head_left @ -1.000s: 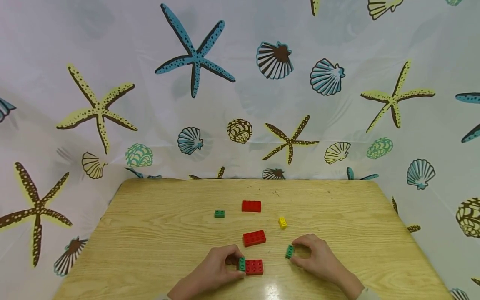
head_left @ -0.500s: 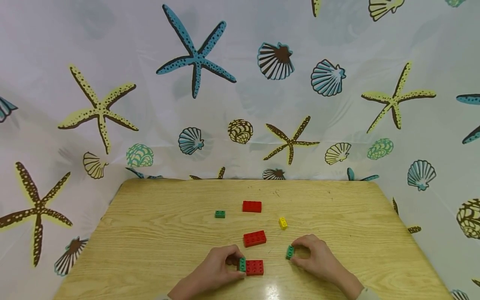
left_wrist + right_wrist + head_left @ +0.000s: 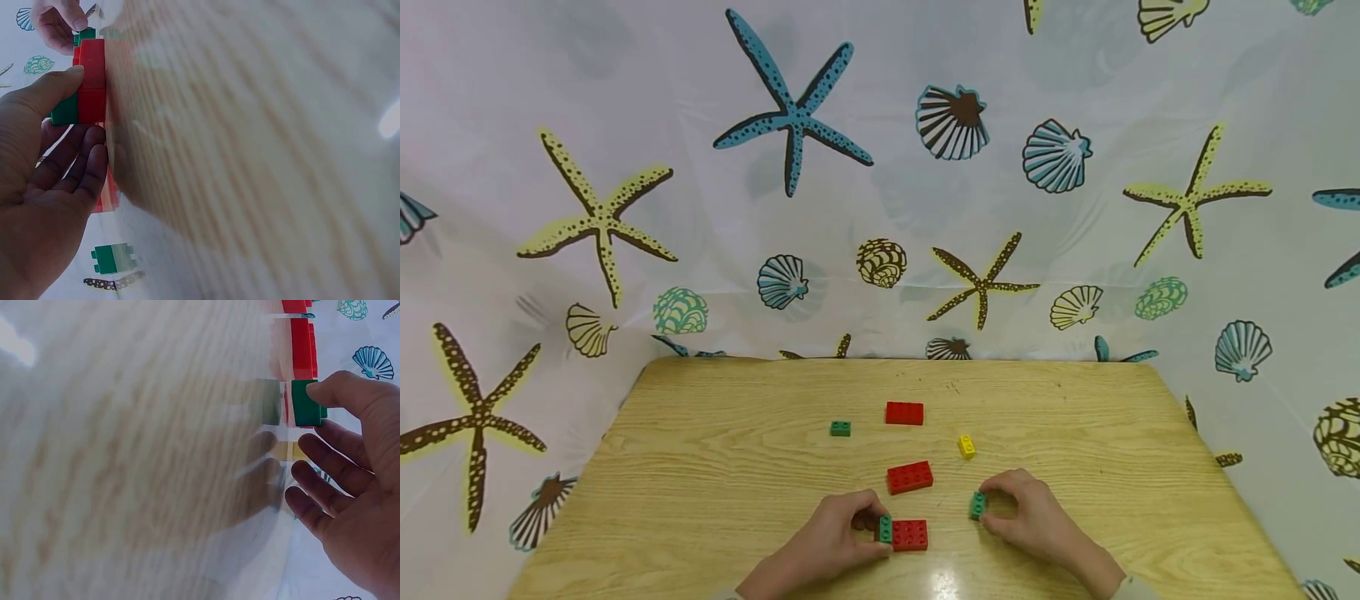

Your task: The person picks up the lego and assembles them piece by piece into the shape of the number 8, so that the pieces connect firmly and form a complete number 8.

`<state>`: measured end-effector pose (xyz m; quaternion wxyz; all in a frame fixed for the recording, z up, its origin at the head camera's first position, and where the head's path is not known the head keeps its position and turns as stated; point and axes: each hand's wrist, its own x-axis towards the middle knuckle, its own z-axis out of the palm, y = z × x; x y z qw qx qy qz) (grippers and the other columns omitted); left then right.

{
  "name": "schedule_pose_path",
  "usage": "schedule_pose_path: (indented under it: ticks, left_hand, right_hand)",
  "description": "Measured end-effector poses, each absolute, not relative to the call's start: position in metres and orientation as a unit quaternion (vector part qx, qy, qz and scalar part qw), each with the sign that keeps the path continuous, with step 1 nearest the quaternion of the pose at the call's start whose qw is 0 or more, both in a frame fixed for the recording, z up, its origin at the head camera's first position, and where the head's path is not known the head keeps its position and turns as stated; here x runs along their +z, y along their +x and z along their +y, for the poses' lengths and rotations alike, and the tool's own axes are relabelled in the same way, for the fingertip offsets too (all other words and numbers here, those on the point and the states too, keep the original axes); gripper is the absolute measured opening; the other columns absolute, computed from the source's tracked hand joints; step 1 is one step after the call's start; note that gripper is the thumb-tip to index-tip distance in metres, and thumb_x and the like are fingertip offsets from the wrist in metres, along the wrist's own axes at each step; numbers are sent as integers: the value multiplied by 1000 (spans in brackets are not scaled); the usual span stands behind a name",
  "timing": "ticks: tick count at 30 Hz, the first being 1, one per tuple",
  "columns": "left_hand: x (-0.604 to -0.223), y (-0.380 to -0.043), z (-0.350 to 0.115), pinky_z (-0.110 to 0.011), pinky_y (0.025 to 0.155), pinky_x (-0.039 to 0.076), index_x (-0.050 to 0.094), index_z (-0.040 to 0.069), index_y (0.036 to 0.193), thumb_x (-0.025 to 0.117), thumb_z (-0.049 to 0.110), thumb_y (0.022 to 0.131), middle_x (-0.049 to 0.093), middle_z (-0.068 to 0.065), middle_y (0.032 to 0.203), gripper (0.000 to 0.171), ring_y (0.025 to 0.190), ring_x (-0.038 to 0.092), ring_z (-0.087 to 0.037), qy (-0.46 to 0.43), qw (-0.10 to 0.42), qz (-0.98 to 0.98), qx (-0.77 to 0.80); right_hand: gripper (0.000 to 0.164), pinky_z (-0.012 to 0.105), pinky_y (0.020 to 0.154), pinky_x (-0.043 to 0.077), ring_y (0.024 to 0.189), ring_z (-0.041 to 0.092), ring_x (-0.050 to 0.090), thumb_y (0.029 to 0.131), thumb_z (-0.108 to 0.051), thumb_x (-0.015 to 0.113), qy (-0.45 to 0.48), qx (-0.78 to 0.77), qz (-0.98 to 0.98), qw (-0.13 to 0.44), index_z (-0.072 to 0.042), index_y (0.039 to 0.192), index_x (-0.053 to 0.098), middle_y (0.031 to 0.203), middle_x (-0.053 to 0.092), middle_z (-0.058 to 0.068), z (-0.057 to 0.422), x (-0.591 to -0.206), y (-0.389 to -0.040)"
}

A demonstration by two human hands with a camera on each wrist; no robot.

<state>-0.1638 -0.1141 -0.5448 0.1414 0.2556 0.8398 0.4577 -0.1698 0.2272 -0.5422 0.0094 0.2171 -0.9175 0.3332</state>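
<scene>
In the head view, my left hand (image 3: 842, 533) pinches a green two-stud brick (image 3: 885, 529) between thumb and fingers. That brick sits on the left end of a red brick (image 3: 910, 535), and the left wrist view shows the green brick (image 3: 64, 111) seated against the red one's studded side. To the right, my right hand (image 3: 1033, 515) pinches a second green two-stud brick (image 3: 977, 506) by its ends. Seen from the right wrist, this green brick (image 3: 305, 403) is held close over the table, thumb on one end, the other fingers spread below.
Beyond the hands on the wooden table (image 3: 737, 467) lie a tilted red brick (image 3: 910, 477), another red brick (image 3: 905, 413), a small green brick (image 3: 840, 428) and a small yellow brick (image 3: 966, 447). A cloth (image 3: 880, 192) printed with starfish and shells hangs around the back and sides.
My right hand has shifted slightly left with its green brick, toward the red brick. The left hand and the other bricks stay where they were.
</scene>
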Motion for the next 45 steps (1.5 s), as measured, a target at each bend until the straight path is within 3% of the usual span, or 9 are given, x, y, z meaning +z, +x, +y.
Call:
schedule_pose_path:
  ticks: [19,27,45]
  left_hand:
    - [-544,-163,-113,-21,79,55,70,20,104,87,26,89,70,10,98,23,89,66,-3,246,147,842,458]
    - [-545,-164,-114,-20,79,55,70,20,104,87,26,89,70,10,98,23,90,66,-4,248,146,839,461]
    - [-545,-164,-114,-21,80,56,71,19,106,87,26,89,71,8,101,24,92,68,-6,244,147,836,469]
  right_hand:
    - [29,40,99,55,115,25,67,91,-21,81,238,366,-899,-31,-14,118,73,118,72,-2,207,-533,-167]
    - [29,46,99,56,115,26,67,91,-19,81,252,376,-890,-48,-13,118,72,118,72,-2,196,-531,-167]
    - [28,39,98,56,112,18,67,93,-20,78,285,395,-870,-79,-15,119,71,115,73,-5,174,-529,-162]
